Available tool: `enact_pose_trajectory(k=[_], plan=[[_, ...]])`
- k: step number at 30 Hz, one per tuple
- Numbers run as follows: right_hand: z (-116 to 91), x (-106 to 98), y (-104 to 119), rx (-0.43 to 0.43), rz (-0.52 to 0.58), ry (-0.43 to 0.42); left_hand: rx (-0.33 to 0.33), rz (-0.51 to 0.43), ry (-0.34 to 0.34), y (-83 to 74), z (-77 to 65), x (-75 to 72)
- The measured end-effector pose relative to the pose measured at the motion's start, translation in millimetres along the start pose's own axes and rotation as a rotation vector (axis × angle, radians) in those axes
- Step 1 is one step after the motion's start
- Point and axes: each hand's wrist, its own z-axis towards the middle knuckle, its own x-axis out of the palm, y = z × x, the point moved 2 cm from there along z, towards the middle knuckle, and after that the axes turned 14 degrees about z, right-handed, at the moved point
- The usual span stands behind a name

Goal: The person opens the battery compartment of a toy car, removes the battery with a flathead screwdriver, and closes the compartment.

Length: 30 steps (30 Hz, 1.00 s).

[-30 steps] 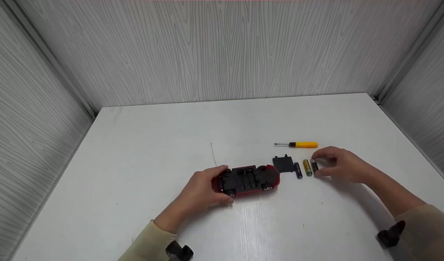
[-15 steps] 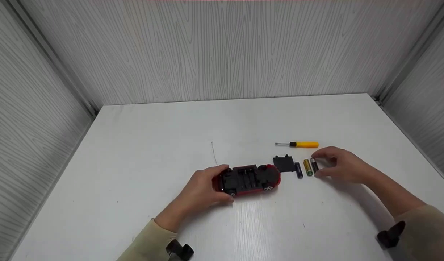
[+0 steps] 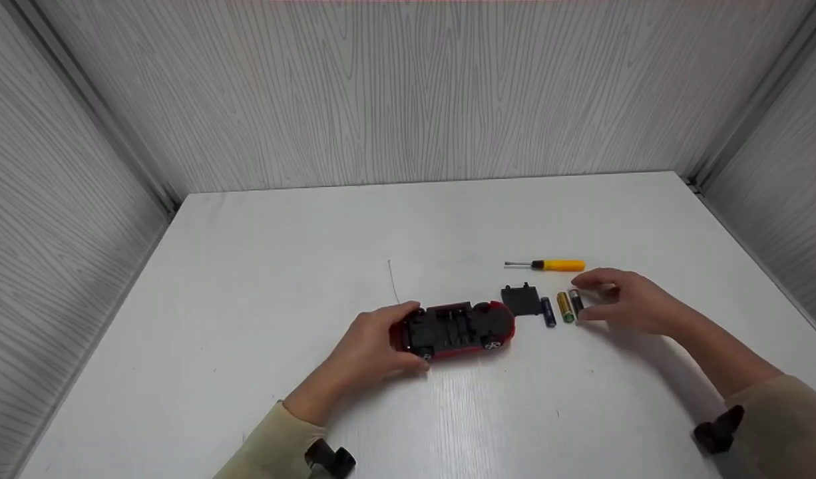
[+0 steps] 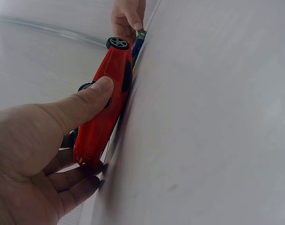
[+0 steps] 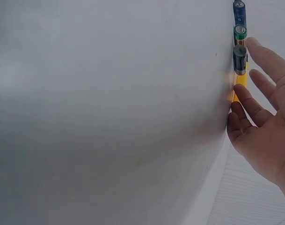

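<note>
An upside-down red toy car (image 3: 458,330) lies on the table, its black underside up. My left hand (image 3: 375,339) grips its left end, with the thumb (image 4: 93,96) along the red side in the left wrist view. Three batteries stand in a row right of the car: a dark blue one (image 3: 548,312), a gold one with a green end (image 3: 566,307) and a dark one with a silver end (image 3: 576,301). My right hand (image 3: 637,306) is beside the dark battery, thumb and forefinger apart near its two ends. In the right wrist view the fingers of my right hand (image 5: 268,112) look loose.
A black battery cover (image 3: 522,301) lies between the car and the batteries. Behind them is a screwdriver with a yellow handle (image 3: 562,265). A thin wire antenna (image 3: 392,281) sticks out behind the car. White panels (image 3: 421,93) enclose the white table (image 3: 281,266).
The dark battery has shifted slightly left, closer to the gold one. My right hand's fingertips have loosened a little from it. My left hand and the car have stayed put.
</note>
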Motion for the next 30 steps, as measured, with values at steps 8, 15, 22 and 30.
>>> enact_pose_trajectory(k=[8, 15, 22, 30], plan=[[2, 4, 22, -0.017, -0.016, -0.041, 0.009, -0.005, -0.002, 0.7, -0.1, -0.7], [14, 27, 42, -0.111, -0.041, -0.017, 0.0, -0.012, -0.001, 3.6, -2.3, -0.7], [28, 46, 50, -0.191, -0.044, 0.027, 0.007, -0.007, -0.009, 4.8, -1.7, 1.0], [35, 52, 47, -0.2, -0.052, 0.046, 0.013, -0.003, -0.009, 1.6, 1.4, 0.9]])
